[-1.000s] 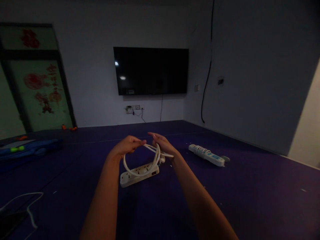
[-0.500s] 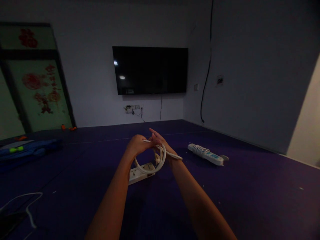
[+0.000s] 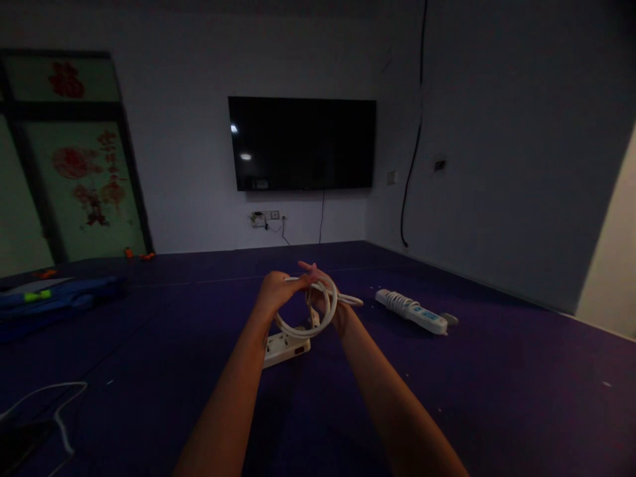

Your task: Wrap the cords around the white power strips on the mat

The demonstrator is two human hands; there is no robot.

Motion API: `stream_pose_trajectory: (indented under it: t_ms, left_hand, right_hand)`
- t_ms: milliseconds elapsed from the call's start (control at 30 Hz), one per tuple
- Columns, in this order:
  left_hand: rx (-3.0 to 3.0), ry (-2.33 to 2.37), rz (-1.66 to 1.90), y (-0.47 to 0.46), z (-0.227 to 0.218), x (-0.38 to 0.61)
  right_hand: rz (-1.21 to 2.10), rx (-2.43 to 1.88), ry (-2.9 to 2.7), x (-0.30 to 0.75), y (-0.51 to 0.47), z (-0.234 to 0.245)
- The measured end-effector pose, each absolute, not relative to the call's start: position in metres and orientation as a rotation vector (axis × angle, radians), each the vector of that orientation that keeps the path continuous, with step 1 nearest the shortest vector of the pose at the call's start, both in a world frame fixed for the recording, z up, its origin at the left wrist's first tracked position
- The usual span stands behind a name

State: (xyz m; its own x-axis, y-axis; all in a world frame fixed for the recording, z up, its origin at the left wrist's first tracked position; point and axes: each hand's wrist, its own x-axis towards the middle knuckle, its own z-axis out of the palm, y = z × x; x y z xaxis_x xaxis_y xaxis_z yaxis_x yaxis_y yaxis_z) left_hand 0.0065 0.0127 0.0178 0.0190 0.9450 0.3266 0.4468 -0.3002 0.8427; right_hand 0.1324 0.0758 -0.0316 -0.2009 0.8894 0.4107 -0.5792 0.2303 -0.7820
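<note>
My left hand and my right hand meet in front of me over the purple floor. Both are closed on the white cord of a power strip, which is looped into a coil between them. The cream power strip hangs or rests just below the hands, tilted, partly hidden by my left wrist. A loose end of the cord sticks out to the right past my right wrist.
A second power strip with its cord wound round it lies on the purple floor to the right. A white cable lies at bottom left, a blue bag at far left. A black television hangs on the wall.
The hands have come together and the cord loop has tightened into a smaller coil. The power strip has been drawn closer under the hands.
</note>
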Motion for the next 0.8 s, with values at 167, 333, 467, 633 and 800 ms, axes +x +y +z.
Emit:
stream_pose_trajectory:
  t_ms: [167,333,467,633,800]
  left_hand:
    - [1.418,1.184,1.247,0.014,0.014,0.010]
    - [1.209,1.139,1.228,0.021,0.015,0.012]
    - [1.138,1.091,1.286,0.026,0.012,0.018]
    - [1.170,1.063,1.335,0.028,0.006,0.023]
    - [1.274,1.058,1.216,0.024,0.004,0.020]
  right_hand:
    - [1.424,-0.267,-1.015,0.132,0.079,-0.035]
    - [1.315,-0.214,-0.936,0.129,0.071,-0.035]
    - [1.244,-0.236,-0.895,0.122,0.059,-0.028]
    - [1.250,-0.182,-0.782,0.117,0.055,-0.019]
    - [1.316,-0.220,-0.667,0.119,0.063,-0.017]
